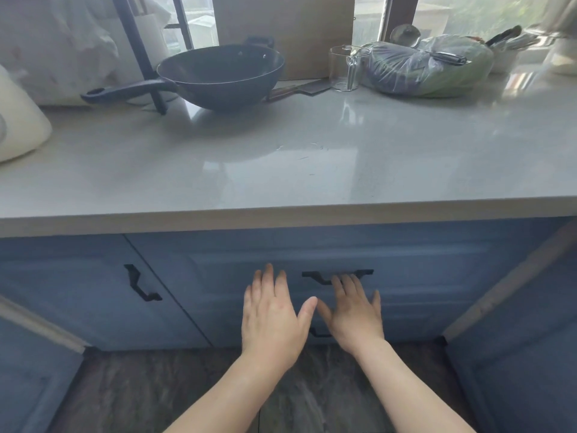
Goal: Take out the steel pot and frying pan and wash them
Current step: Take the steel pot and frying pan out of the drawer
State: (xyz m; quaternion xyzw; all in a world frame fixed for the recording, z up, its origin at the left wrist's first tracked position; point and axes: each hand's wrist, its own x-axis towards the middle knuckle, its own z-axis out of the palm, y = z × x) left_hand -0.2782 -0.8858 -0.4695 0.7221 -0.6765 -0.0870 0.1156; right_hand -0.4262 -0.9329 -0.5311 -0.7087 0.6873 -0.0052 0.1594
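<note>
Landmark: the black drawer handle on the blue drawer front below the table.

Far left of the handle and above it, on the table: a cream appliance, partly out of view. Nearer, still up and left of the handle: a dark frying pan, upright on the table, its long grip pointing left past a black rack leg. Judgement: this is the pan the task names, already out. No steel pot shows anywhere; it is probably inside the drawer, which reads as shut.

Low and left of the handle: a cupboard door with its own black pull.

Just left of the handle: left hand, fingers straight and spread, holding nothing, hovering at or against the drawer front; contact cannot be told.

At the handle: right hand, fingers straight, tips at or just under the bar, not curled round it. No grip yet.

Up and right of the handle, at the back of the table: a knife, a clear glass jug, a bagged bundle of greens.

Risks, as judged:
- Fingertip-only hold on the bar may slip on the pull.
- Left hand flat near the front could get caught as the drawer comes out.
- A loaded drawer may jerk or rattle.
- Pan grip overhangs toward the rack leg; lifting it may snag.
</note>
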